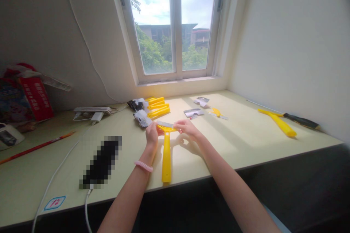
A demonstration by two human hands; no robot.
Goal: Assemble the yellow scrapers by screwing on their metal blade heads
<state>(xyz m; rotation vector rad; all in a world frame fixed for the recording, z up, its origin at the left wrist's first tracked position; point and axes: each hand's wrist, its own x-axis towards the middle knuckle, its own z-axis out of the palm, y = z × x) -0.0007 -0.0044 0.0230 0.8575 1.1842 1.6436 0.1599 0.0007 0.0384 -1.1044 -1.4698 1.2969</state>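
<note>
Between my hands is a yellow scraper [166,156], its long handle pointing back toward me and its wide head facing the window. A thin metal blade [165,124] lies along that head. My left hand [152,133] is closed around the head's left end. At the right end, the fingers of my right hand [187,128] pinch the corner where blade and head meet; which of the two they press on is hard to tell. Just beyond my left hand lies a pile of packaged yellow scrapers [158,111] with dark and silver wrappings.
Opened wrappers [193,112] and a small yellow piece with a blade [218,113] lie beyond my right hand. To the right are another yellow scraper [281,123] and a black-handled screwdriver [300,121]. A blurred-out dark device [101,164], cable attached, and a power strip [93,110] are leftward.
</note>
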